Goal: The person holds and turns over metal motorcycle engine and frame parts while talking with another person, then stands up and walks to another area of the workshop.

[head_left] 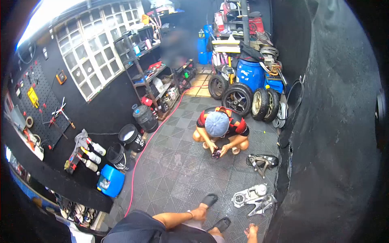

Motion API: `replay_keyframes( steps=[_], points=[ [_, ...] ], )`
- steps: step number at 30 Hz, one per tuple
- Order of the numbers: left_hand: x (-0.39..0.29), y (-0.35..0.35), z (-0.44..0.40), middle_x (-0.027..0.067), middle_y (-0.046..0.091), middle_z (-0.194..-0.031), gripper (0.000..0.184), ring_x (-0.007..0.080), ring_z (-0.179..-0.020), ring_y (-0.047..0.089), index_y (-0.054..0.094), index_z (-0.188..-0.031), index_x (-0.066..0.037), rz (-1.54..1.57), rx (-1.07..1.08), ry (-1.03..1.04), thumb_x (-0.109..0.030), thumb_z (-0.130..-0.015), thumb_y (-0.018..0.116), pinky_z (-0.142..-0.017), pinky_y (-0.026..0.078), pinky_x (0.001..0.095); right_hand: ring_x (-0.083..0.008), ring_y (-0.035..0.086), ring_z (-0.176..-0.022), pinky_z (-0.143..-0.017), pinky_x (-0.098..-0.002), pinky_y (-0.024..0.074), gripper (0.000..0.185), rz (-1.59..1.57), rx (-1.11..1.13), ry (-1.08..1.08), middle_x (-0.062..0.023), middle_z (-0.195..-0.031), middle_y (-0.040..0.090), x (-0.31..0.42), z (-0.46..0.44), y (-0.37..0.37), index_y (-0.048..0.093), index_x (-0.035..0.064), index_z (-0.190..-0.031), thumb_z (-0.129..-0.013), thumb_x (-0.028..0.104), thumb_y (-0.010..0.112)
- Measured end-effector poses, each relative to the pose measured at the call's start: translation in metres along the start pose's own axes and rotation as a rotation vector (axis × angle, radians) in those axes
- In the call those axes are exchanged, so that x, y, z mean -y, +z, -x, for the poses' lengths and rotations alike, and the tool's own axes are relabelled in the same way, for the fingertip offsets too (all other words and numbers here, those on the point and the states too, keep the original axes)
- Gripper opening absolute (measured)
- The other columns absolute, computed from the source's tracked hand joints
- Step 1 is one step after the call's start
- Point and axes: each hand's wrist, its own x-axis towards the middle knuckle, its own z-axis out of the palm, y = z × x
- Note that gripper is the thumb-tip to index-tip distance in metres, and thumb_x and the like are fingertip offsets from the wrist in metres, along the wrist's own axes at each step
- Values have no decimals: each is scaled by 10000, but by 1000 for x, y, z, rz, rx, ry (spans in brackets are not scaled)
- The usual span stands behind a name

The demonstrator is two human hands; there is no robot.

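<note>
My left hand is low in the view, beyond a dark wristband and close to my sandalled foot; its fingers are hard to make out. At the bottom right, my right hand hangs loosely over the floor, fingers slightly apart, with nothing visible in it. Above it, a silver metal engine cover and a second silver part lie on the grey tiled floor. Farther back is a dark metal bracket. Dark slides are on my feet.
Another person in a blue cap squats ahead, holding a phone. Wheels and a blue barrel stand behind. A red hose crosses the floor. Buckets and a blue jug are on the left.
</note>
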Motion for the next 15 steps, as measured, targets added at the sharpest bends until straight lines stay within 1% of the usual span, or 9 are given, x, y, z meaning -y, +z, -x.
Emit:
replay_keyframes(
  steps=[1, 2, 5, 6, 8, 9, 10, 13, 15],
  points=[
    [5, 11, 7, 232, 694, -1045, 468, 414, -1010, 654, 674, -1074, -29, -62, 140, -14, -447, -894, 562, -901, 504, 482, -193, 527, -690, -658, -470, 533, 61, -17, -12, 10, 22, -857, 512, -11, 1, -5, 539, 217, -986, -935, 247, 552],
    [-38, -30, 39, 195, 647, -1214, 465, 371, -1152, 608, 600, -1247, -88, -203, 260, -94, -355, -866, 589, -963, 490, 470, -196, 526, -686, -659, -470, 532, 47, -33, -24, 20, 21, -841, 508, -20, 6, -10, 540, 214, -969, -935, 246, 548],
    [-39, -26, 59, 184, 657, -1196, 437, 360, -1142, 615, 611, -1223, -89, -82, 182, -187, -331, -860, 596, -951, 497, 461, -197, 526, -688, -663, -476, 529, 49, -72, -22, 39, 14, -822, 504, -50, 35, -21, 535, 211, -968, -936, 248, 540],
    [-26, -15, 55, 189, 656, -1194, 432, 365, -1132, 617, 614, -1200, -75, -55, 149, -115, -339, -859, 605, -942, 501, 465, -238, 539, -781, -714, -509, 526, 259, -81, -34, 61, -38, -945, 514, -58, 48, -22, 433, 206, -1143, -929, 256, 571],
    [-15, -14, 57, 201, 645, -1207, 428, 369, -1130, 617, 611, -1194, -59, -54, 119, -47, -316, -851, 631, -938, 502, 467, -320, 564, -969, -816, -575, 521, 708, -92, -51, 96, -140, -1191, 536, -70, 89, -15, 231, 197, -1493, -915, 270, 632],
    [-9, -10, 58, 207, 639, -1214, 427, 371, -1129, 617, 610, -1191, -52, -47, 102, -17, -304, -847, 644, -936, 503, 468, -332, 543, -989, -820, -563, 508, 609, -45, -64, 112, -142, -1248, 493, -72, 103, -10, 301, 159, -1448, -933, 274, 607],
    [1, -5, 58, 208, 651, -1169, 405, 373, -1100, 624, 609, -1167, -40, -16, 44, 28, -250, -827, 680, -938, 498, 465, -325, 541, -962, -805, -557, 509, 567, -11, -70, 112, -132, -1204, 492, -78, 108, -3, 323, 160, -1410, -931, 273, 604],
    [40, 5, 77, 199, 663, -1101, 403, 372, -1060, 629, 607, -1148, -44, 59, -218, 159, -223, -804, 712, -940, 491, 460, -305, 536, -880, -757, -539, 510, 441, 106, -42, 102, -105, -1071, 489, -83, 110, 33, 388, 164, -1297, -924, 270, 597],
    [70, 3, 112, 193, 666, -1071, 405, 370, -1042, 630, 608, -1136, -47, 177, -305, 160, -238, -798, 719, -945, 487, 455, -292, 532, -825, -726, -527, 511, 358, 188, -10, 94, -87, -983, 487, -90, 109, 71, 431, 166, -1222, -919, 269, 591]
  ],
)
